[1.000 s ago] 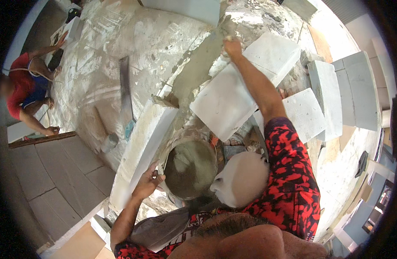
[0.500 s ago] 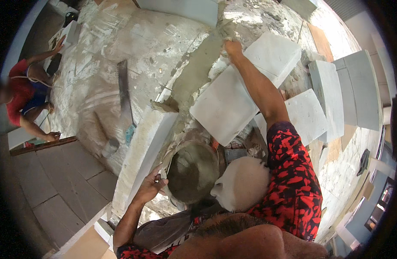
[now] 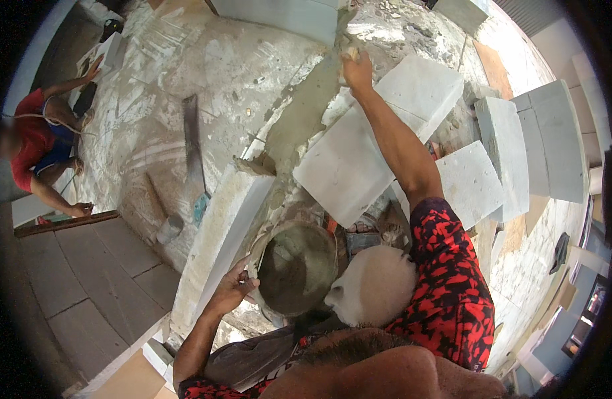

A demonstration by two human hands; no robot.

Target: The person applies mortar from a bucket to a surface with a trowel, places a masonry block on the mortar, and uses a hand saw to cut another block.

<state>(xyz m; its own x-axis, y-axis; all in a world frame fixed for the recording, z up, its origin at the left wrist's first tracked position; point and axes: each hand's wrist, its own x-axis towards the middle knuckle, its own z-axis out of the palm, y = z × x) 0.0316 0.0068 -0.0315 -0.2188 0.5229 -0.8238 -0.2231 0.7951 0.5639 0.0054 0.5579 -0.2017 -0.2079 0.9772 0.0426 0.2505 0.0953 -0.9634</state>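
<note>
My right hand (image 3: pixel 357 72) reaches far forward, its fingers wrapped round a tan-handled tool (image 3: pixel 353 52); the working end of the tool is not distinguishable. Below it runs a strip of wet grey mortar (image 3: pixel 298 118) along the floor. My left hand (image 3: pixel 234 287) grips the left rim of a round bucket (image 3: pixel 330 286), which has grey mortar inside. A long white block (image 3: pixel 221 229) stands left of the bucket, its far end by the mortar strip. Right of the strip lies a white block (image 3: pixel 346 166), under my right forearm.
A hand saw (image 3: pixel 193 143) lies on the dusty floor at the left. More white blocks (image 3: pixel 505 156) stand at the right, and grey blocks (image 3: pixel 93 279) lie at the lower left. A person in a red shirt (image 3: pixel 33 133) squats at the far left.
My right hand has shifted slightly, and the tan handle now shows above the fist. My left hand stays at the bucket rim.
</note>
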